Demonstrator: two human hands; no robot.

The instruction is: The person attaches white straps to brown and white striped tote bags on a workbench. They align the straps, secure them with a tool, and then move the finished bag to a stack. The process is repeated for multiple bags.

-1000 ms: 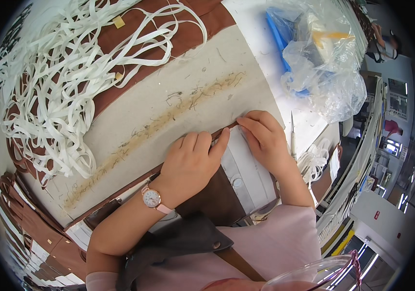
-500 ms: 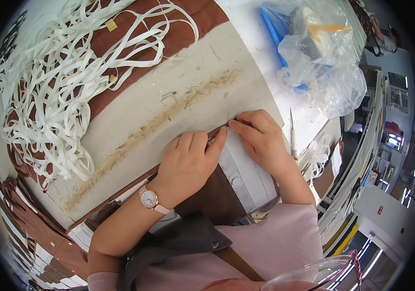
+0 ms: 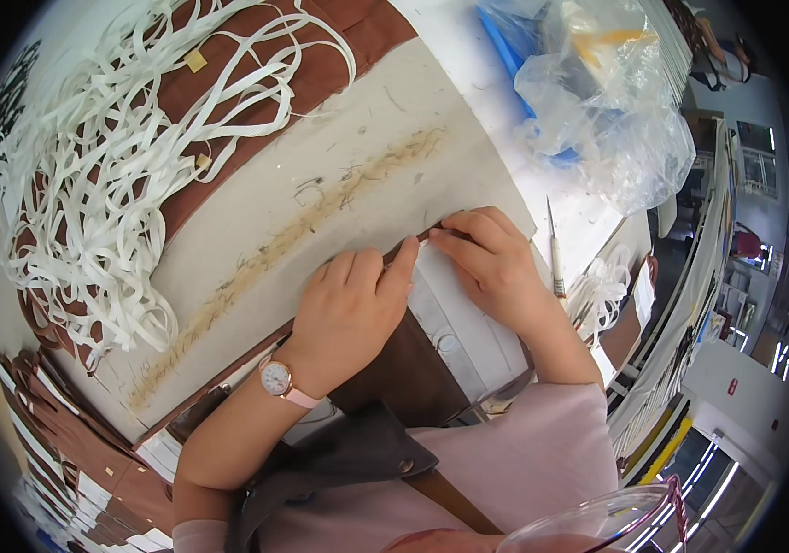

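Note:
A brown panel (image 3: 394, 369), which looks like leather, lies before me with a pale grey strip (image 3: 436, 300) across it and a round clear disc (image 3: 447, 343) on the strip. My right hand (image 3: 491, 263) pinches the panel's narrow brown far edge between thumb and fingertips. Just to its left, my left hand (image 3: 348, 300) is closed over the same edge, index finger stretched toward the right hand. Its thumb is hidden. A watch (image 3: 276, 379) with a pink strap is on my left wrist. Beyond the edge spreads a grey board (image 3: 367, 129) with a yellowish, thread-littered streak.
Tangled white tape (image 3: 99, 212) covers brown material (image 3: 201, 88) at the far left. Clear and blue plastic bags (image 3: 597, 120) lie at the far right. A thin pointed tool (image 3: 555, 253) rests right of my right hand, near white cord (image 3: 601, 295). Another person (image 3: 726, 63) stands in the distance.
My left hand has shifted slightly left along the brown edge, widening the gap to my right hand. The right hand keeps its pinch. The view has moved slightly.

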